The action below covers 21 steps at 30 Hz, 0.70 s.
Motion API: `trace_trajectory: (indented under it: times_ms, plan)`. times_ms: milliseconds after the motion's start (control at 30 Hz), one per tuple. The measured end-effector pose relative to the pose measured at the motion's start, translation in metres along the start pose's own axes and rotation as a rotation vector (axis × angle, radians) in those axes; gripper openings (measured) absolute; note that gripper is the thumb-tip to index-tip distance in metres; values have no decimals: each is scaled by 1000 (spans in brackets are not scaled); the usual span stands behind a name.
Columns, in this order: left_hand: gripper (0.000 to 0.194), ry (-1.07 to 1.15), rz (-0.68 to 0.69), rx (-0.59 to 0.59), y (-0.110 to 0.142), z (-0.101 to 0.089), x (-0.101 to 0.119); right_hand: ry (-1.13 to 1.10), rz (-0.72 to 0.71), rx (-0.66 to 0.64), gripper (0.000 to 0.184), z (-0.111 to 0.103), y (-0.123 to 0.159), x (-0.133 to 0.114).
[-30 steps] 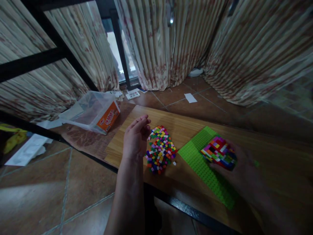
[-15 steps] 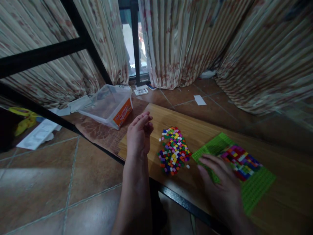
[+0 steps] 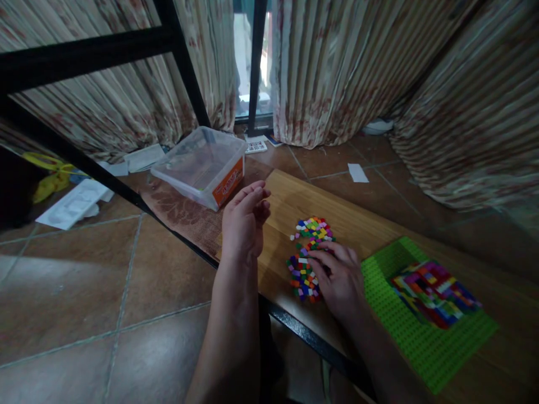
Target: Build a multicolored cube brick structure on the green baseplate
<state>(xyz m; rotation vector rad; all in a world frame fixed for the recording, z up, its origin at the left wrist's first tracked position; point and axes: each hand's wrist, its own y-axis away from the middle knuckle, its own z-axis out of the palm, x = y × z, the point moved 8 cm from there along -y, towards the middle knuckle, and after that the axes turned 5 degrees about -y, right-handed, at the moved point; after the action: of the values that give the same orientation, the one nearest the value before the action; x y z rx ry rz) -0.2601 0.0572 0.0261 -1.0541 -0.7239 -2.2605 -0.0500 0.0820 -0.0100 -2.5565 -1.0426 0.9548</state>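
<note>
A pile of small coloured bricks (image 3: 309, 235) lies on the wooden tabletop (image 3: 366, 224). My right hand (image 3: 339, 278) rests on the near right part of that pile, fingers spread over the bricks; whether it pinches one is hidden. My left hand (image 3: 244, 224) hovers on edge just left of the pile, fingers together and slightly curled, holding nothing. To the right lies a green baseplate (image 3: 404, 336) with a multicoloured block of bricks (image 3: 433, 292) built on it.
A clear plastic box with an orange label (image 3: 204, 165) sits on a brown mat (image 3: 181, 213) at the table's far left corner. The black table edge (image 3: 303, 334) runs in front. Curtains, papers and a tiled floor surround the table.
My right hand left the green baseplate and moved left onto the brick pile. The view shifted, so the baseplate now sits further right. My left hand stayed beside the pile.
</note>
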Motion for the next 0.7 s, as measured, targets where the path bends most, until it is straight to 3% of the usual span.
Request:
trace_trajectory:
  times_ms: [167,367,467,567,700]
  plan:
    - [22,-9,-5,-9,0,1,-3,-109,46,124,16,-33,0,1]
    - [22,-44,-46,-18,3,15,-14,-219,320,254,15,-96,31,28]
    - [23,-67,-91,-45,10,32,-26,-226,497,404,17,-127,72,59]
    - [25,-118,-168,-149,27,58,-51,-209,692,510,23,-149,113,93]
    - [24,-200,-284,-323,65,93,-95,-189,743,600,27,-167,128,116]
